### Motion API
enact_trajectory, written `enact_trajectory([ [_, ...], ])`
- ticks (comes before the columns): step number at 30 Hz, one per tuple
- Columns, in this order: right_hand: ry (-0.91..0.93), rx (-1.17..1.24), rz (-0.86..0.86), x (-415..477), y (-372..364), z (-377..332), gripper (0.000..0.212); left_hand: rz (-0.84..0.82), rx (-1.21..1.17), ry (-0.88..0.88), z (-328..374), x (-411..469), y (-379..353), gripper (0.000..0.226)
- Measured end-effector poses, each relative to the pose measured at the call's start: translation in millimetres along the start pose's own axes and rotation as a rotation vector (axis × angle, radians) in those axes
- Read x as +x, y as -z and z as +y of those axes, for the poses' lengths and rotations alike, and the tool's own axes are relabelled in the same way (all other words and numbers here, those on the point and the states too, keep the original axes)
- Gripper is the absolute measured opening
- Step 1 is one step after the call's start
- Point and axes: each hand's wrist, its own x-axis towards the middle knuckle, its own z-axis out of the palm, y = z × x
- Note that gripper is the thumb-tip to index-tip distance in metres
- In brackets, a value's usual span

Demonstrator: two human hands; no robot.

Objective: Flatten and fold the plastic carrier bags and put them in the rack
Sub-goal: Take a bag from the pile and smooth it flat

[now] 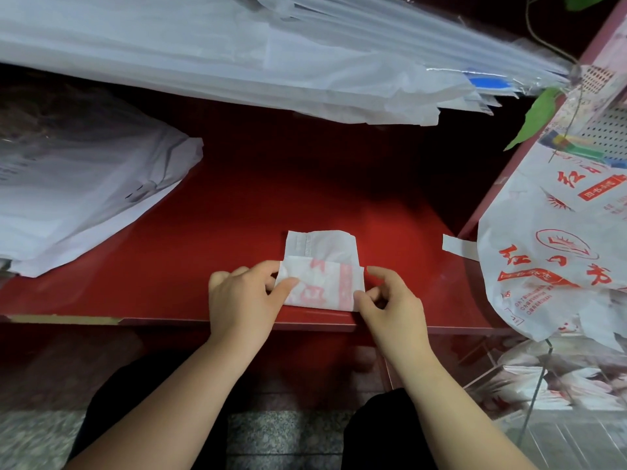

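The red shelf runs wide before us, with bare red far of the fold and to its left. A stack of white bags overhangs the far side, a pile of white bags covers the left, and a red-printed carrier bag hangs at right. The folded bag lies at the shelf's near edge between our hands. Our left hand pinches its left edge, thumb on top, and our right hand pinches its near right corner.
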Motion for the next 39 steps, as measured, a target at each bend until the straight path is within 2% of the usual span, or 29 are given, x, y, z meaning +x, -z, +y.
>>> enact_trajectory([
  [3, 0.054, -0.113, 0.027, 1.5, -3.5, 0.7, 0.038, -0.078, 0.085, 0.016, 3.6, 5.9, -1.4, 0.032],
  [8, 0.094, -0.330, 0.021, 4.1, -5.6, -2.7, 0.036, -0.151, 0.204, -0.036, 6.5, 6.0, 2.9, 0.050],
  [10, 0.173, -0.363, 0.088, 4.8, -7.9, 2.9, 0.033, -0.158, 0.187, -0.167, 0.0, 6.3, -0.4, 0.051],
  [12, 0.308, -0.426, 0.128, 3.0, -10.1, 7.8, 0.027, -0.162, 0.173, -0.418, -9.5, 4.9, -5.8, 0.042],
  [14, 0.438, -0.430, 0.060, -0.5, -9.0, 12.1, 0.029, -0.261, 0.179, -0.595, -18.4, 1.5, -4.6, 0.032],
  [17, 0.580, -0.408, -0.108, -6.1, 1.1, 21.7, 0.039, -0.409, 0.187, -0.650, -25.1, -5.5, 6.9, 0.050],
  [19, 0.625, -0.406, -0.218, -12.7, 8.7, 27.7, 0.052, -0.429, 0.234, -0.698, -30.6, -11.9, 11.4, 0.060],
  [21, 0.676, -0.425, -0.240, -18.3, 13.6, 32.4, 0.057, -0.411, 0.209, -0.727, -34.7, -19.0, 13.4, 0.053],
  [22, 0.705, -0.434, -0.217, -19.8, 14.8, 33.9, 0.053, -0.398, 0.165, -0.714, -36.2, -23.0, 13.7, 0.050],
  [25, 0.698, -0.354, -0.149, -16.5, 14.3, 28.5, 0.039, -0.356, -0.026, -0.566, -37.0, -29.7, 14.9, 0.067],
  [27, 0.604, -0.243, -0.117, -11.8, 11.8, 23.3, 0.035, -0.334, -0.219, -0.313, -27.6, -28.6, 22.5, 0.053],
  [29, 0.478, -0.116, -0.070, -8.3, 9.3, 18.2, 0.028, -0.317, -0.339, -0.135, -19.5, -25.1, 24.2, 0.039],
  [32, 0.237, 0.033, -0.063, -0.2, 6.5, 7.6, 0.002, -0.240, -0.372, 0.033, -11.4, -12.1, 21.1, 0.042],
  [34, 0.106, 0.066, -0.070, 6.1, 2.7, 0.7, 0.015, -0.204, -0.351, 0.144, -5.5, -2.7, 19.4, 0.047],
  [35, 0.049, 0.059, -0.060, 9.1, -0.1, -1.4, 0.015, -0.197, -0.331, 0.194, -4.1, 0.2, 17.1, 0.050],
  [37, -0.030, -0.011, -0.046, 13.4, -4.9, -8.1, 0.007, -0.183, -0.255, 0.215, -1.4, 2.8, 12.9, 0.057],
  [39, -0.057, -0.092, -0.021, 15.6, -10.0, -12.1, 0.013, -0.174, -0.152, 0.198, 2.5, 3.8, 10.3, 0.058],
])
